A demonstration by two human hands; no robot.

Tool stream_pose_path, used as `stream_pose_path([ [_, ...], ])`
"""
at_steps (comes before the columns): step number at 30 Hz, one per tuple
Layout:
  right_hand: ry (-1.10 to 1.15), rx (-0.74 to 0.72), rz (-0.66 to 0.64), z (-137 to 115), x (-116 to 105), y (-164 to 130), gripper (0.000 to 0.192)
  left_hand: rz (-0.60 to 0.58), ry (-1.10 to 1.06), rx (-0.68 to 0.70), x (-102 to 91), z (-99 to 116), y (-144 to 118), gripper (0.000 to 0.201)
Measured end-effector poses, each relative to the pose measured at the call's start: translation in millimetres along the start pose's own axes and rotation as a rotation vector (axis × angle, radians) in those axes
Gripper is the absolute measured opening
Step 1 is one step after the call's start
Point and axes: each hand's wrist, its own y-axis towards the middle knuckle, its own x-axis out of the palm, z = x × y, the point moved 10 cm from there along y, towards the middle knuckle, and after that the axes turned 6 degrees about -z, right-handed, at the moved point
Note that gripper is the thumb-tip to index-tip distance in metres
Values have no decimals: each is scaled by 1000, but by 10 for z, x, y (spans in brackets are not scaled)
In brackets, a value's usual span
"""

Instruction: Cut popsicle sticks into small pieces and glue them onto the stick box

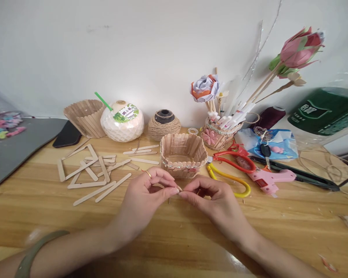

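Observation:
My left hand (153, 189) is closed in a pinch, thumb against forefinger, with a ring on one finger. Fingertip to fingertip with it, my right hand (207, 195) is pinching too. Between them is a small tan piece (179, 188), mostly covered by the fingers, so its kind cannot be made out. Just behind the hands stands a small basket made of craft sticks (184, 170), with a beaded trim and pink decoration on its front. Left of my left hand lie loose craft sticks (88, 193), some joined into angled shapes.
Behind stand a flared craft-stick holder (85, 117), a wrapped coconut (121, 127) with a green straw and a twine spool (164, 125). At right are a decorated pen holder (217, 133), red-handled pliers (234, 158), yellow-handled pliers (232, 181) and a pink glue gun (271, 179).

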Motion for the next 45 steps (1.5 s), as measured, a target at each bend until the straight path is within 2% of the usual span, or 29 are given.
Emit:
stream_pose_path([
  [8, 142, 28, -36, 44, 36, 8, 16, -32, -101, -30, 32, -62, -8, 16],
  [16, 278, 129, -60, 117, 89, 13, 30, -45, -78, -39, 31, -45, -11, 14],
  [22, 278, 150, -57, 120, 97, 11, 28, -46, 40, -12, 24, 21, 1, 8],
  [29, 303, 149, -72, 151, 119, 7, 35, -65, 13, -39, 37, -34, 12, 9],
  [45, 314, 157, -81, 188, 138, 10, 31, -68, 18, 16, 39, 19, 4, 7],
])
